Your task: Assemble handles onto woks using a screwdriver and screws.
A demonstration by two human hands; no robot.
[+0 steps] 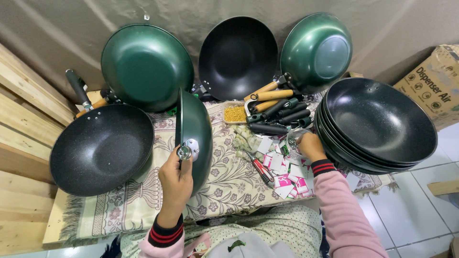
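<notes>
Near centre on the patterned cloth (pixel 143 200), my left hand (pixel 176 184) holds a green wok (pixel 195 136) on edge, fingers closed at its metal handle bracket (pixel 187 150), so the socket faces me. Right hand (pixel 310 145) curls into the scattered small packets (pixel 287 174), beside the stacked black woks (pixel 377 124); loose handles (pixel 275 112) lie just beyond.

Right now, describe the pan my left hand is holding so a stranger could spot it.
Start at the patterned cloth on the low table. At its middle, the left hand holds a green pan upright on its edge by a metal handle bracket. Every other pan lies flat, stacked, or leans against the wall.
</notes>
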